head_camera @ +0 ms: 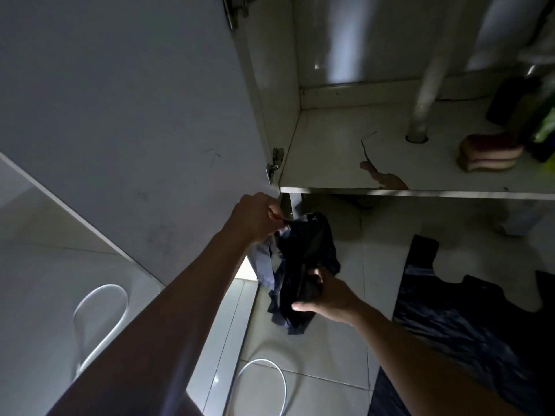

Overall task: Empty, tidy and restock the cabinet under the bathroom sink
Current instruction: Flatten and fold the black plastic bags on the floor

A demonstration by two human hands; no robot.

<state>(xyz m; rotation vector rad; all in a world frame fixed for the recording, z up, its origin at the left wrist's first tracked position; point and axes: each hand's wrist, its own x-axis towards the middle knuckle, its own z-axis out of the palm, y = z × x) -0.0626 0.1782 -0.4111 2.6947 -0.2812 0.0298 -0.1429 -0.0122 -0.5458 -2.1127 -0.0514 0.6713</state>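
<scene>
Head view. At centre frame I hold a crumpled black plastic bag (pixel 303 265) between both hands, below the cabinet's front edge. My left hand (pixel 258 217) pinches its upper rim; my right hand (pixel 327 295) clasps its lower folds from beneath. The film is thin, glossy and creased. Upper right, the cabinet floor (pixel 330 157) is a white board, its laminate chipped, pierced by a pale drain pipe (pixel 426 85); a layered sponge (pixel 489 153) lies at the right edge. Lower right, another black bag (pixel 468 319) lies flat on glossy tiles.

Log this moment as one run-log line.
left hand: gripping crumpled black plastic bag | right hand: gripping same bag | bag: held above tiled floor | cabinet door: open
</scene>
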